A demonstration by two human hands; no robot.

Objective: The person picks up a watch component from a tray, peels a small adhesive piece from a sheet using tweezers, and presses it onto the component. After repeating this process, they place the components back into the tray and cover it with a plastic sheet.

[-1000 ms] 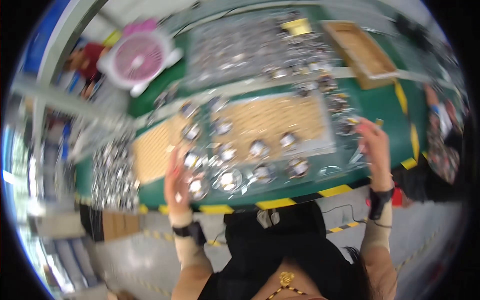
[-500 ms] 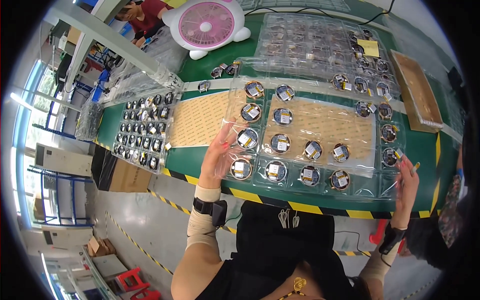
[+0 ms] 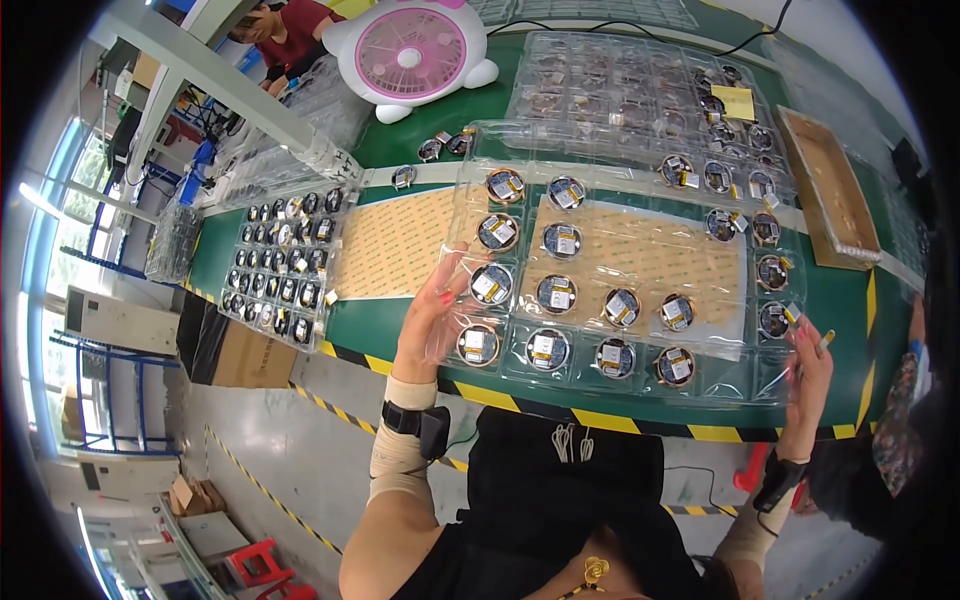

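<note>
A clear plastic blister tray [image 3: 715, 378] lies in front of me over the green table, holding several round electronic modules [image 3: 548, 350] with white labels and copper-coloured rims. My left hand [image 3: 428, 310] is closed on its left edge, fingers under or behind the see-through plastic. At the right edge my right hand [image 3: 808, 370] grips the tray's corner, its fingers partly behind the plastic. A small yellow-and-white stick-like piece [image 3: 826, 341] shows by the right fingers; its kind is unclear. Beneath the tray a tan patterned sheet [image 3: 640, 245] shows through.
Another tray of small round modules [image 3: 275, 265] lies at left, beside a second tan sheet [image 3: 392, 245]. Stacked clear trays [image 3: 610, 85], a yellow note [image 3: 733, 102] and a pink-and-white fan [image 3: 410, 58] are at the back. An open cardboard box [image 3: 828, 190] stands right. A co-worker [image 3: 290, 35] sits far left.
The view has shifted very slightly. Both hands keep their grip on the tray's edges, and the modules stay in the same pockets.
</note>
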